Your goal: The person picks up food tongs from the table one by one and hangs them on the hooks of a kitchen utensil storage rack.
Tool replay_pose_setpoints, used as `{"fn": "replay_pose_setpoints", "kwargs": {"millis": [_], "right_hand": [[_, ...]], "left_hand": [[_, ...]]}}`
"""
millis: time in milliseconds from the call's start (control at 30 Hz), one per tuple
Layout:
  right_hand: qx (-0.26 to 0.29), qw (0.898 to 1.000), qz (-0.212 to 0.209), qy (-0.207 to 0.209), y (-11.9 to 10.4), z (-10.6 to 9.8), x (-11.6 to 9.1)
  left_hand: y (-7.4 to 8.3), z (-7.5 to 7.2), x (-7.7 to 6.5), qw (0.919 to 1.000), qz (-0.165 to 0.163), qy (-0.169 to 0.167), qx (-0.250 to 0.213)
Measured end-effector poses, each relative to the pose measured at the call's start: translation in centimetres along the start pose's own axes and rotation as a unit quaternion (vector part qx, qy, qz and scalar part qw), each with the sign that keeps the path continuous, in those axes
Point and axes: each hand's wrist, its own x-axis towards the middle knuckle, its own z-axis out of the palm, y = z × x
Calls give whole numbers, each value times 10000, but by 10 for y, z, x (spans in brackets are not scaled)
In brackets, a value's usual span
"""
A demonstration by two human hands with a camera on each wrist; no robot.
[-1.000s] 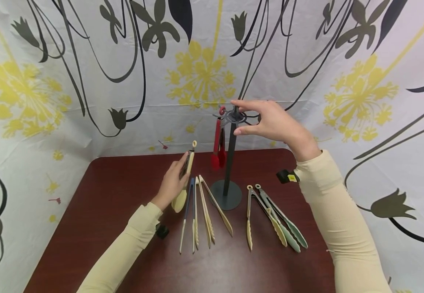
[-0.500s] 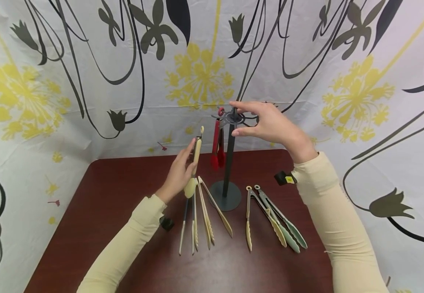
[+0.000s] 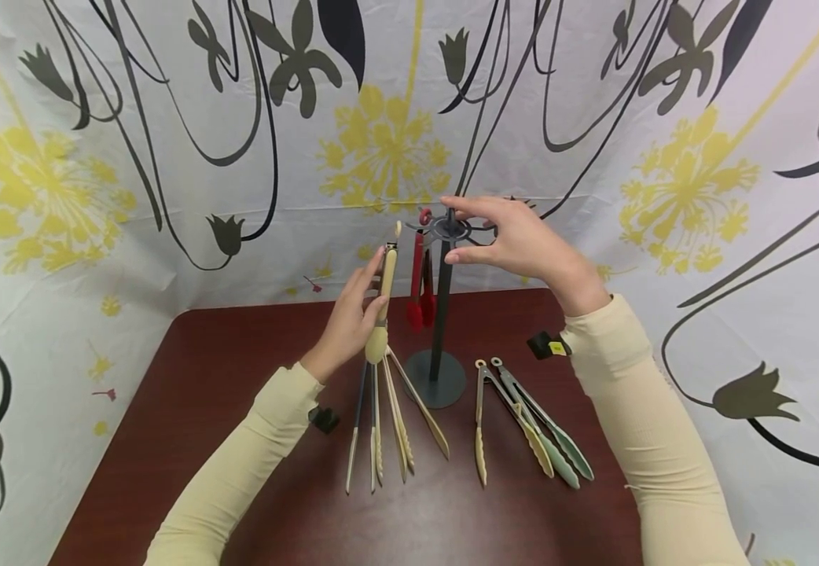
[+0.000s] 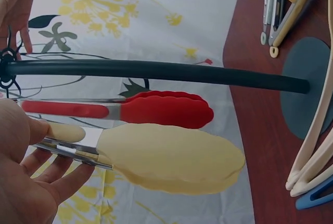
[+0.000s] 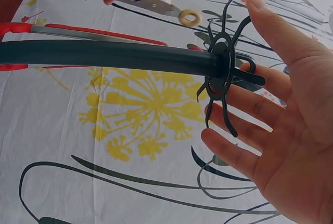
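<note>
My left hand (image 3: 344, 318) holds pale yellow tongs (image 3: 377, 344) by their handles, heads down and hanging ring up. They are beside a dark stand (image 3: 442, 314), left of the red tongs (image 3: 416, 308) that hang from it. In the right wrist view the yellow tongs' ring (image 5: 190, 18) is close to the hooks but apart from them. My right hand (image 3: 533, 240) is at the top of the stand, thumb and fingers spread around the hook wheel (image 3: 449, 228). In the right wrist view its fingers are extended behind the hooks.
On the table (image 3: 240, 472) lie slim blue-handled tongs (image 3: 357, 409), several beige tong arms (image 3: 420, 401), cream-tipped tongs (image 3: 481, 440) and green-tipped tongs (image 3: 572, 452). The stand's round base (image 3: 452, 385) is between them. A patterned cloth (image 3: 190, 181) hangs behind and at the sides.
My left hand has raised the yellow tongs and brought them rightward, toward the hooks and the red tongs. My right hand has stayed at the hook wheel.
</note>
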Motion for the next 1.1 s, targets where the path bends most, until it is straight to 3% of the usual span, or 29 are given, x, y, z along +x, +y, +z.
{"fn": "replay_pose_setpoints", "kwargs": {"millis": [367,800,1100], "right_hand": [[-60,10000,-48,15,0,0,-1],[-37,10000,-25,36,1,0,0],[-27,10000,-8,30,0,0,-1]], "left_hand": [[7,-2,7,9992,90,-38,-399],[9,0,9,9988,162,-43,-453],[9,8,7,9987,195,-180,-432]]}}
